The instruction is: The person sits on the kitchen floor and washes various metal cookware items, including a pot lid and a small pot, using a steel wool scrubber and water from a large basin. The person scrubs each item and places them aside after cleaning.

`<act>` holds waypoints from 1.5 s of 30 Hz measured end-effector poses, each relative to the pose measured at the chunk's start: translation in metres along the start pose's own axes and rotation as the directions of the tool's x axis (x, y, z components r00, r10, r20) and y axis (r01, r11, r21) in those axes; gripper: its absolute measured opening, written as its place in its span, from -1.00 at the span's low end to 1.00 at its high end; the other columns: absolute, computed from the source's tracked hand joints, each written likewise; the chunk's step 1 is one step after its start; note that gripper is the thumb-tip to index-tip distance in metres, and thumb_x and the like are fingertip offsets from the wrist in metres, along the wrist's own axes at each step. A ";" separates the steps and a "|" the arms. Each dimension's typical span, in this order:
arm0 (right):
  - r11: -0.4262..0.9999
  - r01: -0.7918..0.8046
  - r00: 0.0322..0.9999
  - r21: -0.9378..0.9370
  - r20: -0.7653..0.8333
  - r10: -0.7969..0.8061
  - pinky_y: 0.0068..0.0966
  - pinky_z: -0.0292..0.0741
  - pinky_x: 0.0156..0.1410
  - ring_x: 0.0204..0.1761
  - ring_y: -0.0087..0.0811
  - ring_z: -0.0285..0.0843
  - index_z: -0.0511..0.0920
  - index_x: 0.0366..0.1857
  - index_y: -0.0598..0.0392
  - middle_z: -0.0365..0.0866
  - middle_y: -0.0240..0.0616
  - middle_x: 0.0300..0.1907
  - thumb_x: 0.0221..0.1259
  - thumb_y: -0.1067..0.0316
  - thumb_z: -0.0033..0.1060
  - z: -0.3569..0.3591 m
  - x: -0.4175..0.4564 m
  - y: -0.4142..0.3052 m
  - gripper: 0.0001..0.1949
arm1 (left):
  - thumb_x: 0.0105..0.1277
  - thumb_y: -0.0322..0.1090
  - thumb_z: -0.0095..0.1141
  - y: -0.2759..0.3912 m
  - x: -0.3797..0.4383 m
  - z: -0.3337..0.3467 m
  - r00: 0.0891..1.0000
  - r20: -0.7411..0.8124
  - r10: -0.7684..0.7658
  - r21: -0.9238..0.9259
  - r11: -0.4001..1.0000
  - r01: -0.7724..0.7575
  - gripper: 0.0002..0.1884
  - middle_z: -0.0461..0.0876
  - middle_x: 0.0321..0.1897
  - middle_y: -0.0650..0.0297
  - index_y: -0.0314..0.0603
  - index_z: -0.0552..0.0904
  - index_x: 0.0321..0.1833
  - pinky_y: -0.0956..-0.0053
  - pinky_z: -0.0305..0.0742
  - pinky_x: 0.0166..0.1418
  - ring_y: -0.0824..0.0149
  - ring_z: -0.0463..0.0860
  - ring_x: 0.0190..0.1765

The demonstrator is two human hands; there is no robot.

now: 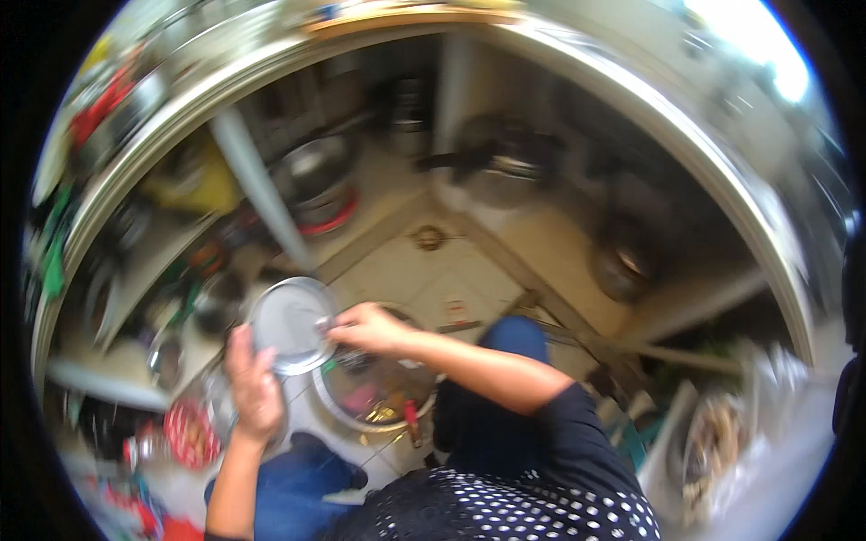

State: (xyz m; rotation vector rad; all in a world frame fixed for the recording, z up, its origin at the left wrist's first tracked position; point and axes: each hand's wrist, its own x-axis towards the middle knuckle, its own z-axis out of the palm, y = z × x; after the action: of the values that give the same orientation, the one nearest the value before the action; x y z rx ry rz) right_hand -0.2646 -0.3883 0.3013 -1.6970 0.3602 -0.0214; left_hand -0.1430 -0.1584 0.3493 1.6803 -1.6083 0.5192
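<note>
In front of me, blurred by motion, is a round, shallow metal lid or plate (pixel 287 321). My right hand (pixel 369 328) pinches it at its right side, where a small shiny part shows at the fingertips. My left hand (pixel 254 385) is at its lower left rim with fingers spread; whether they touch the metal cannot be made out. Below, between my knees, a wide round basin (pixel 371 427) stands on the tiled floor with mixed items inside. A red-handled utensil (pixel 412 422) lies across the basin's edge.
Shelf spaces under a curved-looking counter edge (pixel 203 101) surround me. They hold a steel pot (pixel 318 179), a pan with a dark handle (pixel 504 169) and a dark round vessel (pixel 622 260). A red patterned basket (pixel 193 433) is at left. A floor drain (pixel 430 238) lies ahead.
</note>
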 end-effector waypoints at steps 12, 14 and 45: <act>0.667 0.380 0.632 -0.641 -0.347 -0.693 -0.10 0.49 -0.25 -0.31 -0.01 0.58 0.61 -0.46 0.06 0.50 -0.15 -0.43 -0.09 0.28 0.29 0.000 -0.017 -0.020 -0.87 | 0.48 -0.15 0.10 -0.067 -0.035 0.065 0.434 0.516 -0.739 -0.502 0.149 0.852 -0.55 0.70 -0.31 -0.07 -0.47 0.40 0.15 0.52 0.56 -0.58 0.16 0.74 -0.50; 0.696 0.350 0.629 -0.627 -0.393 -0.671 -0.13 0.51 -0.23 -0.30 -0.03 0.60 0.67 -0.33 0.03 0.54 -0.16 -0.38 -0.05 0.26 0.30 -0.001 -0.014 -0.017 -0.81 | 0.49 -0.13 0.08 -0.075 -0.032 0.075 0.472 0.479 -0.740 -0.558 0.158 0.814 -0.59 0.71 -0.38 -0.07 -0.48 0.48 0.00 0.54 0.52 -0.61 0.19 0.73 -0.52; 0.983 0.145 0.832 0.113 -0.552 -0.059 -0.29 0.52 -0.04 -0.22 -0.17 0.69 0.64 -0.21 0.18 0.71 -0.01 -0.28 0.27 0.22 0.04 0.094 -0.052 0.056 -0.74 | 0.23 0.26 0.21 -0.009 -0.035 0.080 0.319 0.801 -0.507 -0.385 -0.027 0.923 -0.33 0.51 0.13 0.32 0.19 0.36 0.31 0.05 0.59 -0.01 0.15 0.57 0.09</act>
State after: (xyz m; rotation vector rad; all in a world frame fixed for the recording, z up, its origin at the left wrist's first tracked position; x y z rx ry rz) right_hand -0.3062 -0.2913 0.2412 -1.5334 0.6758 -0.6148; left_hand -0.1551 -0.1944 0.2700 1.5372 -0.5692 -1.2102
